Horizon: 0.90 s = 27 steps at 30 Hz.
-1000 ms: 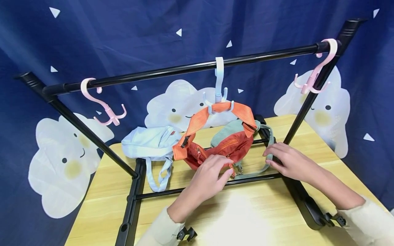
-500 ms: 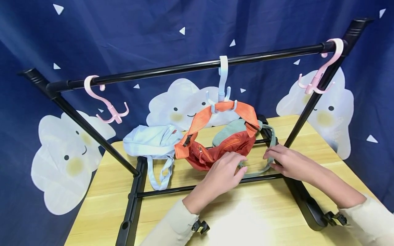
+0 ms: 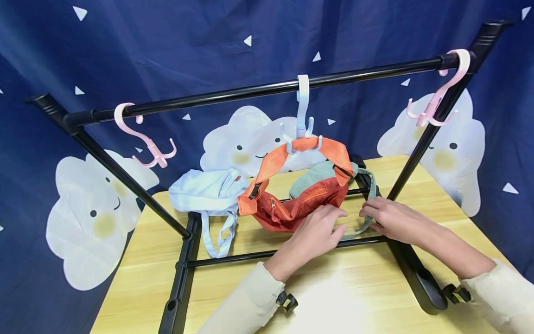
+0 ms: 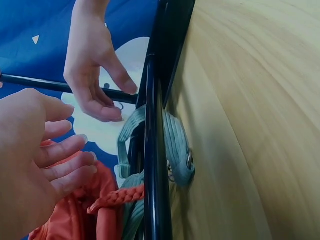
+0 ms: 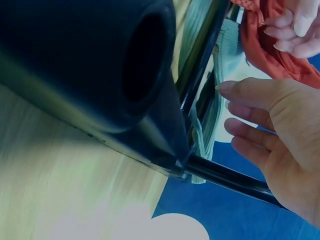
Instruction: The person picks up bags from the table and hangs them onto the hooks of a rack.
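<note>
A red waist bag (image 3: 288, 213) hangs by its wide orange strap (image 3: 273, 164) from a pale blue four-way hook (image 3: 302, 106). In front of the bag's lower edge is my left hand (image 3: 319, 232), its fingers loosely bent around nothing. Behind the red bag lies a sage-green bag (image 3: 310, 178), partly hidden. Its ribbed strap (image 3: 372, 185) loops out to the right, over the rack's lower bar. My right hand (image 3: 392, 220) is right at that loop; in the right wrist view its thumb (image 5: 245, 89) overlaps the strap's edge, with the fingers relaxed and apart.
A black rack stands on the wooden table (image 3: 233, 301), with a top rail (image 3: 208, 98) and a low front bar (image 3: 233, 260). Pink hooks (image 3: 152, 148) hang at both ends of the rail. A light blue bag (image 3: 206, 190) lies at the left.
My left hand has slid to the right along the front of the red bag, closer to the right hand. The right hand stays by the green strap. The bags look unmoved.
</note>
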{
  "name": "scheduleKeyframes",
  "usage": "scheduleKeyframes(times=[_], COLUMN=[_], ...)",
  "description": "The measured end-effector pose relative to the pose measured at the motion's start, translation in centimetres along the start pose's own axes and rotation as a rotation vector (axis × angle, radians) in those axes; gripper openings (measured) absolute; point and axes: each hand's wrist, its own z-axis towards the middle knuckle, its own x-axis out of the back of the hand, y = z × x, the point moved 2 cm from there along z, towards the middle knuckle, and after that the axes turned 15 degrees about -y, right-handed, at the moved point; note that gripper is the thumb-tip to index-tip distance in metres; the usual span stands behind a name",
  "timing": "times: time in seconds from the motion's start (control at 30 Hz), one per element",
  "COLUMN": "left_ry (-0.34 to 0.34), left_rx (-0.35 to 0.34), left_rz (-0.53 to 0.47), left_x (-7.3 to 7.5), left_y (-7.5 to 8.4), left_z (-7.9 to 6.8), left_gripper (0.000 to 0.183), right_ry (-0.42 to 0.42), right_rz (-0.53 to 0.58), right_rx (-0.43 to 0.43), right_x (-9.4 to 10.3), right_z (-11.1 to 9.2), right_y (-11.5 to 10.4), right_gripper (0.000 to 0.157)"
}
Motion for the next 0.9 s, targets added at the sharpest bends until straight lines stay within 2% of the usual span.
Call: scheduleKeyframes(times=[0.2, 0.47, 0.8, 0.9], left_ry=[-0.024, -0.088, -0.125, -0.129], left_rx=[0.023, 0.058, 0.074, 0.077], left_rz=[-0.013, -0.015, 0.107, 0.113], left_x=[-0.6, -1.9, -3.5, -3.8], left_y=[0.4, 1.0, 1.6, 1.6], left_z=[0.9, 2.3, 3.7, 3.9], left_gripper=[0.03, 0.033, 0.034, 0.032], right_ry=[-0.034, -0.04, -0.032, -0.042], right_rz=[-0.023, -0.036, -0.07, -0.084], right_rx=[0.022, 0.029, 0.054, 0.047], right_x=[-0.2, -0.3, -0.8, -0.9], right_z=[0.4, 0.6, 0.5, 0.5], right_y=[0.2, 0.6, 1.5, 1.7], right_gripper=[0.047, 0.044, 0.04, 0.039])
